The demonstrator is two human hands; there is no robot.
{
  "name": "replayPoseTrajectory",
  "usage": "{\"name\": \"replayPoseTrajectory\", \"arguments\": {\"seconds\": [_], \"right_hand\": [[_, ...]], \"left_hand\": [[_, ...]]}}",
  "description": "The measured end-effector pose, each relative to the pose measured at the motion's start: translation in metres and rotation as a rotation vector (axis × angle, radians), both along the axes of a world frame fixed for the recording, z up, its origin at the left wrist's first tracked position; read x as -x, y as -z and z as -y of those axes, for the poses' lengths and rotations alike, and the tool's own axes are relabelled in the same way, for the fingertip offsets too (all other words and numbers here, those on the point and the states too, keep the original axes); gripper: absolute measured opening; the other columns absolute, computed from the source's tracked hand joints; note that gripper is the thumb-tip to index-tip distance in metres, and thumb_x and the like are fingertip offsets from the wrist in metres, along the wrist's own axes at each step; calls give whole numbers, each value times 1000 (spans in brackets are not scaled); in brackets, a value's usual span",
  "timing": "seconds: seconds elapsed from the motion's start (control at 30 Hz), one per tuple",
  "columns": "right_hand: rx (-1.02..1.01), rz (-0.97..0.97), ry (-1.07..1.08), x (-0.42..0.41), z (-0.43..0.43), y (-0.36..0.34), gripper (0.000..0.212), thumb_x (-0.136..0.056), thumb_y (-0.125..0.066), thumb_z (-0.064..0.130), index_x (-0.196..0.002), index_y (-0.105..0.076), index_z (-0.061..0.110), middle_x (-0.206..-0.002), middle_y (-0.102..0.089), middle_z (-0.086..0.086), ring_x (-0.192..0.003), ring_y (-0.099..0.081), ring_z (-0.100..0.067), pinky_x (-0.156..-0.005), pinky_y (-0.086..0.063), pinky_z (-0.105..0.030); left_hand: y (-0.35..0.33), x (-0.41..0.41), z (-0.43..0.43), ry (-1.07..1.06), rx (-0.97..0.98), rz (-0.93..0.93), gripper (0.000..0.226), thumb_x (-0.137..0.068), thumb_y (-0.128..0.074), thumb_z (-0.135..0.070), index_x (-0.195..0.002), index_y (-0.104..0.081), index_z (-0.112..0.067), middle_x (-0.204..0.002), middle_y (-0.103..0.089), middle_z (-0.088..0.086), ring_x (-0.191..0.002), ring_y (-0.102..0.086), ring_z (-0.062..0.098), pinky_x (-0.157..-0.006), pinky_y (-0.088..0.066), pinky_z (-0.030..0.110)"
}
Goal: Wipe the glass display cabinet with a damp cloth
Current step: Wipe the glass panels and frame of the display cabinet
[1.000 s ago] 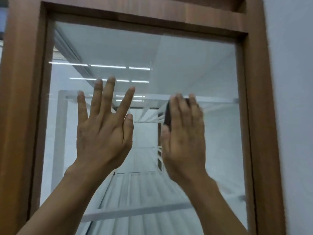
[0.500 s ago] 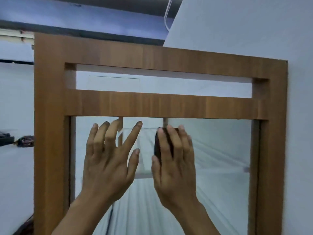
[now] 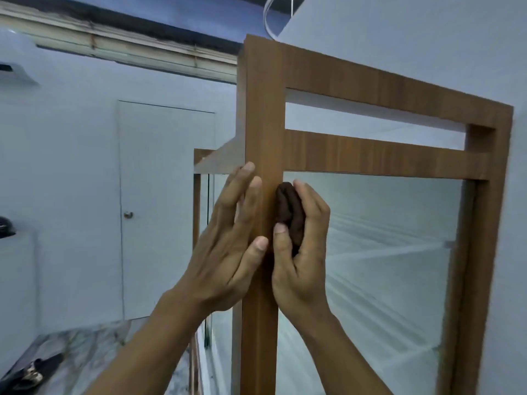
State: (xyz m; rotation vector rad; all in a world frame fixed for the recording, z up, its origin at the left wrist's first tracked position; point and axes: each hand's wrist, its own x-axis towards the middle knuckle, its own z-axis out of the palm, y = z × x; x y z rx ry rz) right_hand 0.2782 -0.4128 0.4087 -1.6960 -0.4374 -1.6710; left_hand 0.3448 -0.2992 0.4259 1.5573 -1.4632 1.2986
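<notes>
To the left we see a plain white flush door (image 3: 166, 206) with a small round metal knob (image 3: 128, 214), set in a pale blue-white wall (image 3: 65, 143). Above runs a long, grimy ceiling channel (image 3: 119, 44). A white cable (image 3: 269, 15) loops near the top. Near left, a marbled surface (image 3: 85, 354) carries dark objects (image 3: 31, 372), perhaps tools.

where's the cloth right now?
Head view, centre: the cloth is bunched in the right hand, at the top-left corner of the glass, against the cabinet's wooden post. The left hand lies flat just left of it.
</notes>
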Motion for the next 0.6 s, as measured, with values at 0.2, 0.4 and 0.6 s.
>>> {"name": "replayPoseTrajectory", "arguments": {"seconds": [0.2,0.4,0.6], "right_hand": [[-8,-32,195,-3,-20,-3,58,-98,-51,27,-151,-28,23,-154,-31,1,-147,-30,-16,-120,-31,-27],[52,34,380,-8,-27,-2,53,-98,-51,20,-149,-34,16,-151,-34,-4,-146,-33,-16,-118,-29,-21],[52,83,565,-11,-34,-4,49,-98,-47,16,-146,-37,14,-147,-37,-5,-143,-36,-16,-117,-32,-24]], "left_hand": [[6,-33,9,351,9,-103,63,-106,-17,-43,-159,6,-20,-168,5,17,-158,0,29,-128,-14,42],[13,-62,25,455,48,-100,63,-104,-17,-51,-160,0,-28,-169,2,9,-157,-7,30,-126,-20,48],[6,-75,34,572,106,-90,60,-102,-25,-57,-153,-21,-27,-161,-15,7,-154,-15,22,-125,-18,34]]}}
